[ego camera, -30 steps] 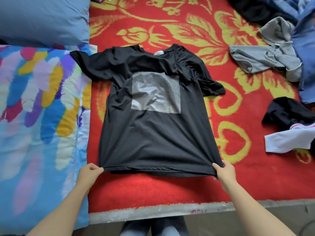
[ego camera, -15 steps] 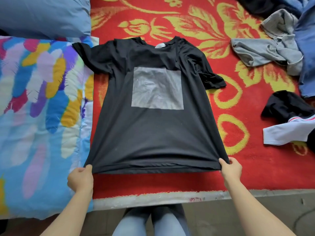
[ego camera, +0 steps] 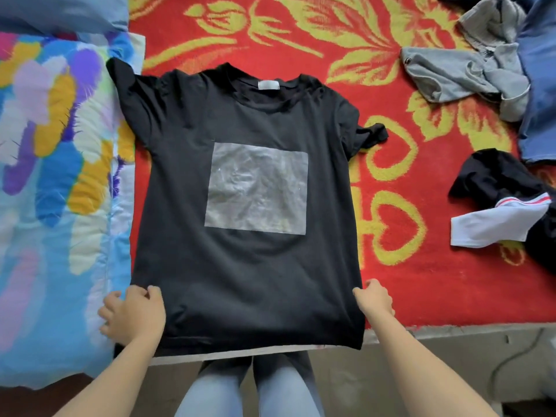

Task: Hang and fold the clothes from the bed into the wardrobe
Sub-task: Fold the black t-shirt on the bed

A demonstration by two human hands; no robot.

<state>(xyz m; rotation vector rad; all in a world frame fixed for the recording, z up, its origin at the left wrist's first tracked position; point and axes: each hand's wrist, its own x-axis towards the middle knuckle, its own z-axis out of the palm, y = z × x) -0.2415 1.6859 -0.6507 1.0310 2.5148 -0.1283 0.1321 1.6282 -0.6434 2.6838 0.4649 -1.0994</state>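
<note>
Got the black t-shirt (ego camera: 240,266) spread flat, print side up, on the red floral blanket (ego camera: 421,266), hem drooping over the near edge, one sleeve lapping onto the colourful quilt (ego camera: 54,176). Gripping its side seams just above the hem: left hand (ego camera: 134,314) curled round one edge, right hand (ego camera: 374,300) clamped on the other.

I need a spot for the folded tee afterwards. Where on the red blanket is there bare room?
Two patches of red blanket: above the black T-shirt, left of the grey garment; and the strip between the shirt's right side and the black-and-white garment. Crowded: the far right, around the blue garment.
</note>
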